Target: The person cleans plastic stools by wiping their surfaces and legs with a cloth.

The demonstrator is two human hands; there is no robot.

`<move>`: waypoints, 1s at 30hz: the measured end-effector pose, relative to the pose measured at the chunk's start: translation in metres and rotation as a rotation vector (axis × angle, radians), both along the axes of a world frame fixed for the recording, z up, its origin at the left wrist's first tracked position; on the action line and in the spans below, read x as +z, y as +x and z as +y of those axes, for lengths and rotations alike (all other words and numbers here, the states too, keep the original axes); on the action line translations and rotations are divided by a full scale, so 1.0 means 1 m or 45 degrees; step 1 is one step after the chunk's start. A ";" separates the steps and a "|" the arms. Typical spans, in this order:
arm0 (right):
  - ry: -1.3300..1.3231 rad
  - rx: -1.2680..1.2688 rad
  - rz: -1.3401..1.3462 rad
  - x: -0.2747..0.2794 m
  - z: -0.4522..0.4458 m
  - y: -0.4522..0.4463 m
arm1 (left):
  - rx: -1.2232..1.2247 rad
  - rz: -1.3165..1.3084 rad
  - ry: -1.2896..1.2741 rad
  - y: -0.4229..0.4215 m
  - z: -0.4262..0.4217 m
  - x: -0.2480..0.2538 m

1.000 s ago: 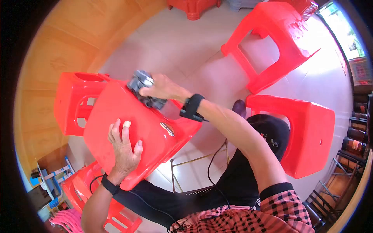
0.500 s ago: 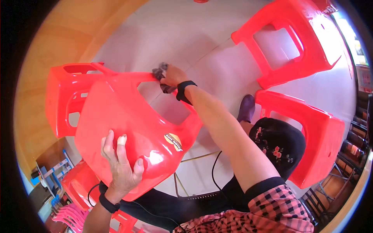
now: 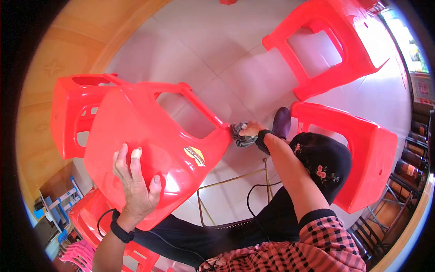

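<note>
A red plastic stool (image 3: 131, 122) is tilted in front of me, its legs pointing away and a yellow-and-black sticker (image 3: 195, 155) on its surface. My left hand (image 3: 138, 186) lies spread on the stool's smooth face, with a light wrapping on one fingertip. My right hand (image 3: 252, 130) grips a crumpled dark grey cloth (image 3: 240, 135) at the end of a stool leg, on the right side. Black bands circle both wrists.
More red stools stand around: one at the upper right (image 3: 358, 50), one beside my knee (image 3: 362, 158), one behind at left (image 3: 68, 118). A thin metal frame (image 3: 233, 178) and black cable are near my legs. Bottles (image 3: 408, 170) line the right edge.
My right hand has moved with the cloth from the far leg and crossbar down and right to the nearer leg's end. My left hand stays on the stool, which has barely shifted.
</note>
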State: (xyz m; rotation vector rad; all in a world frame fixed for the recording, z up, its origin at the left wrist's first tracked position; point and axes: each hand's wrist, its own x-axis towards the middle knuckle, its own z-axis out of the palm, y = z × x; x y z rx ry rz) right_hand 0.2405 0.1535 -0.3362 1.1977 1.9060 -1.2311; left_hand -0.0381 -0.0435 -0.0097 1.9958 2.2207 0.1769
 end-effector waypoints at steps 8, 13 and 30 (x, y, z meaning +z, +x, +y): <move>0.271 -0.438 0.479 0.034 0.078 -0.118 | -0.071 0.060 -0.008 -0.003 -0.002 0.002; 0.404 -0.351 0.846 0.035 0.093 -0.233 | -0.066 0.000 -0.054 -0.003 -0.003 0.004; 0.110 -0.182 0.509 -0.005 0.032 -0.057 | -0.067 0.055 0.029 -0.004 0.001 -0.001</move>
